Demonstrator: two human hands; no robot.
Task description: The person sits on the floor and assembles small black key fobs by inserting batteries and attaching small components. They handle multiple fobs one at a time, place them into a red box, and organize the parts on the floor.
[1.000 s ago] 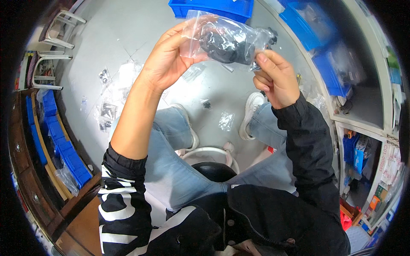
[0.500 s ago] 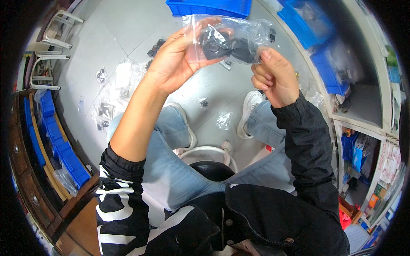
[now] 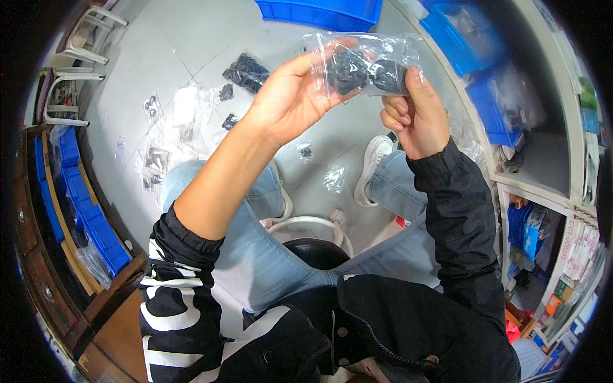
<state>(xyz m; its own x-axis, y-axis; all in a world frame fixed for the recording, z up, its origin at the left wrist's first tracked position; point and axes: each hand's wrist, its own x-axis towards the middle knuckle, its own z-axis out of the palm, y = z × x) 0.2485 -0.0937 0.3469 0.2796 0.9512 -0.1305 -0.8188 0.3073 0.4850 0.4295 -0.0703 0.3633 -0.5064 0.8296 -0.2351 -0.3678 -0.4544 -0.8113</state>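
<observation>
Between my two hands, up over the floor, is a clear zip bag (image 3: 408,48) with dark rounded parts (image 3: 348,71) inside; their exact kind is hard to make out through the shiny plastic. My left hand (image 3: 297,96) holds the bag's left end, with fingers behind it. At its right end, my right hand (image 3: 418,115) pinches the bag between thumb and curled fingers. Below on the floor lie a small clear bag with a dark piece (image 3: 306,151) and another clear bag (image 3: 334,177).
Several clear bags (image 3: 185,112) and a larger bag of black parts (image 3: 246,72) lie on the floor to the left. A blue bin (image 3: 319,14) stands ahead. Blue bins (image 3: 488,105) line the right shelf; blue trays (image 3: 86,198) sit left. A white-rimmed bucket (image 3: 306,222) is between my legs.
The bag and my left hand have shifted right and slightly down. The dark parts inside now show as two separate rounded lumps. My right hand has stayed nearly in place.
</observation>
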